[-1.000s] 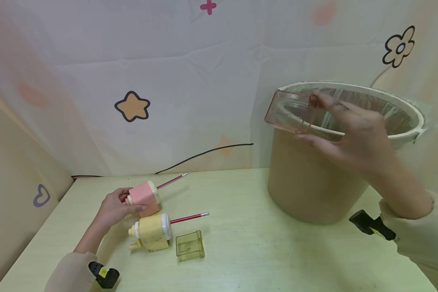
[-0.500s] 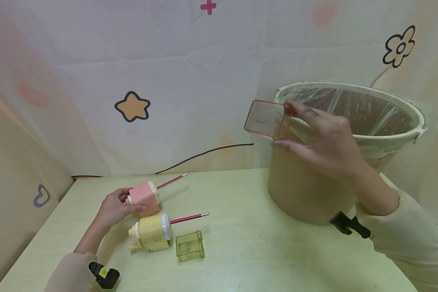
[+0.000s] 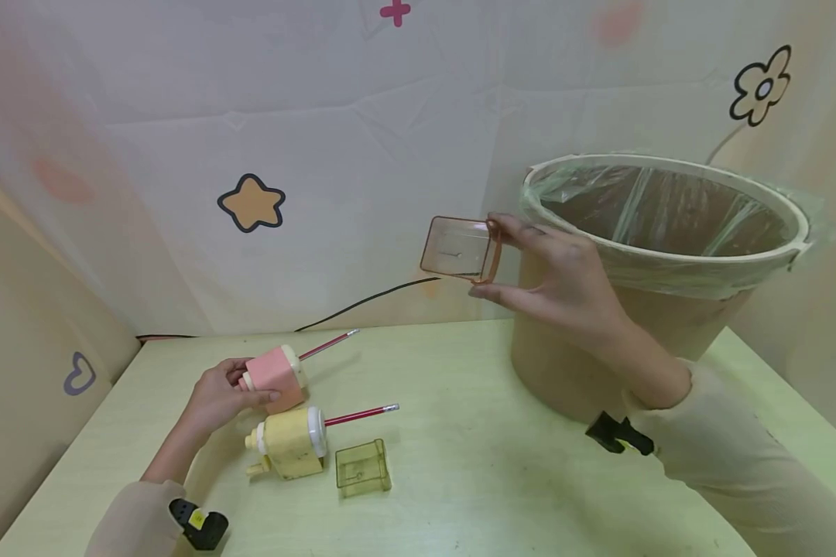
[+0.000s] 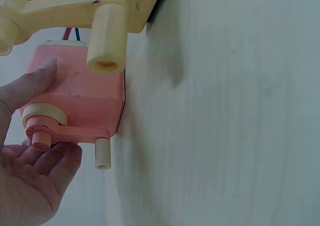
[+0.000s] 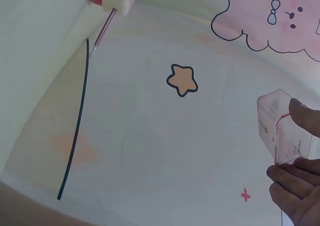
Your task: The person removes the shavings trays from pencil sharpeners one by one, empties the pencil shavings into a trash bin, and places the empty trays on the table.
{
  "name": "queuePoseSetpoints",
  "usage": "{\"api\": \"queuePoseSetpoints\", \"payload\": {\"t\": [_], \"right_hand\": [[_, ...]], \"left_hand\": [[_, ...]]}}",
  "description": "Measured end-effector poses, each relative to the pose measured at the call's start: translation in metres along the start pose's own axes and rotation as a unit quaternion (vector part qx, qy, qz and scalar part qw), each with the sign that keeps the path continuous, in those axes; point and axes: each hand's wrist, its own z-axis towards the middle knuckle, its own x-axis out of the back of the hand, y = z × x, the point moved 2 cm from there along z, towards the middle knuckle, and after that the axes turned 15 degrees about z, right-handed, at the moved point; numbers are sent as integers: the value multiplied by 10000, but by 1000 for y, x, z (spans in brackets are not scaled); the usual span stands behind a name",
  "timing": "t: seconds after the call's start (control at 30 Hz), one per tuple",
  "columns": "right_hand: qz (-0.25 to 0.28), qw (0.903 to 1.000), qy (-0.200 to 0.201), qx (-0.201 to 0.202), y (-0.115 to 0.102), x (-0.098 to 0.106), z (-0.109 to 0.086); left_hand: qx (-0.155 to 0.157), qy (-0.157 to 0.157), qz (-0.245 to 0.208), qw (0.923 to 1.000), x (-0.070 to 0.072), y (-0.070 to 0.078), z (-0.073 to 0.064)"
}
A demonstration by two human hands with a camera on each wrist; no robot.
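Observation:
My left hand (image 3: 219, 398) grips a pink crank pencil sharpener (image 3: 275, 374) on the table, thumb on one side and fingers on the other. A red pencil (image 3: 329, 343) sticks out of its far end. Raised in front of the bin, my right hand (image 3: 571, 275) pinches a clear pinkish shavings drawer (image 3: 457, 249) between thumb and fingers. The right wrist view shows the same drawer (image 5: 282, 128) from another side. Beside the pink sharpener stands a yellow crank pencil sharpener (image 3: 289, 443) with its own red pencil (image 3: 362, 416). A clear yellow shavings drawer (image 3: 362, 469) lies next to it.
A large brown bin (image 3: 578, 356) with a white rim and a plastic liner stands at the right of the pale table (image 3: 453, 433). Behind the table hangs a printed curtain (image 3: 362, 170). In the left wrist view, the yellow crank handle (image 4: 107, 39) hangs close over the pink sharpener.
My right hand has carried the pinkish drawer left and down, from over the bin's near rim to in front of the curtain. The left hand and both sharpeners have stayed put.

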Motion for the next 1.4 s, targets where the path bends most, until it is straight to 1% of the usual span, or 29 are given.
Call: {"api": "queuePoseSetpoints", "payload": {"t": [0.07, 0.27, 0.43, 0.63, 0.7, 0.8, 0.9, 1.07, 1.27, 1.4], "right_hand": [[87, 9999, -44, -56, 2, -5, 1], [395, 9977, -70, -544, 7, -19, 0], [957, 9913, -79, -895, 12, -29, -2], [1190, 9835, -167, -1351, 22, -43, -3], [1381, 9776, -190, -1574, 25, -49, -1], [1766, 9648, -225, -1934, 30, -58, 1], [1992, 9545, -278, -2202, 33, -68, 4], [2259, 9413, -378, -2479, 34, -87, 8], [2399, 9289, -601, -2755, 38, -105, 6], [2595, 9148, -749, -3002, 41, -115, 3]], "left_hand": [[-5, 6, 6, 10000, 0, 0, 0], [19, -1, 25, 10000, 0, 0, 0], [18, -10, 23, 10000, 0, 0, 0], [47, -30, -4, 10000, -1, 0, 0], [54, -25, 7, 10000, -1, 0, 0], [65, -28, 19, 10000, -1, 1, 0], [66, -40, 22, 10000, -1, 1, 0], [43, -44, -45, 10000, -1, 0, -1], [8, -13, -42, 10000, 0, 1, -1], [-10, -2, -45, 10000, 0, 1, -2]]}}
